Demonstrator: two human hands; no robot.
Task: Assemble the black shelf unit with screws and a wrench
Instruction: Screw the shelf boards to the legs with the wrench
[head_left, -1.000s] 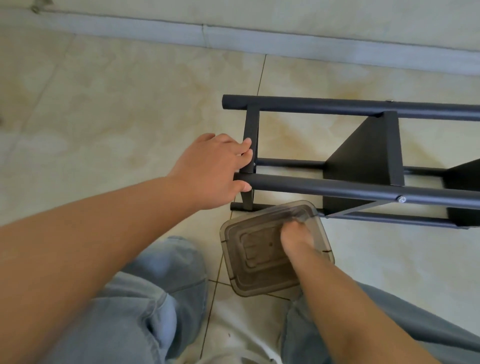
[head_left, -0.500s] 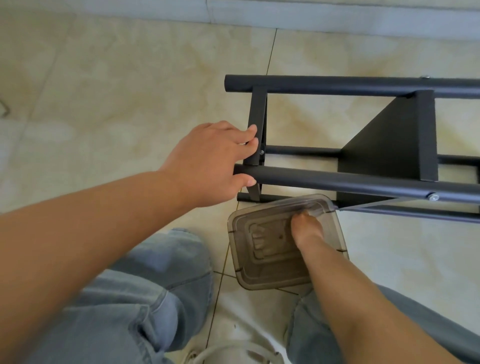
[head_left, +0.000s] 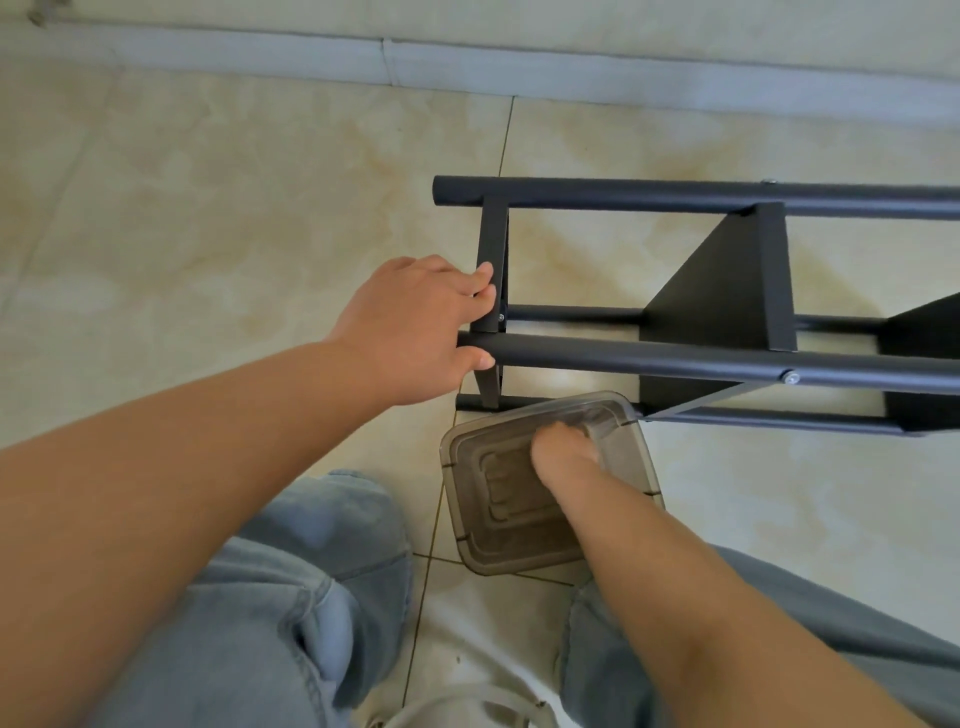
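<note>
Black shelf unit (head_left: 727, 291) lies on its side on the tiled floor (head_left: 208, 208), its long round tubes running off the right edge of the view and its flat panels standing on edge between them. Its near tube (head_left: 675, 364) ends right inside the left hand (head_left: 410, 332), whose fingers curl over the top of the tube end while the thumb (head_left: 480, 359) presses from below, so the hand grips the frame at that corner. Just past the fingertips stands the short cross bar (head_left: 491, 270) that joins the near tube to the far one, with a small silver screw (head_left: 501, 316) showing at its lower end, close beside the index finger. Farther along the near tube, well to the right of the hand, sits another screw head (head_left: 790, 378).

Below the thumb, touching the lowest tube of the frame, rests a smoky clear plastic container (head_left: 498, 519). The right hand (head_left: 563, 452) reaches down into it, toward its far right corner (the fingers are bent under and hidden by the back of the hand and the crinkled plastic there, so I cannot tell whether they hold anything). Nearer than both hands, blue jeans (head_left: 291, 597) cover the person's knees.
</note>
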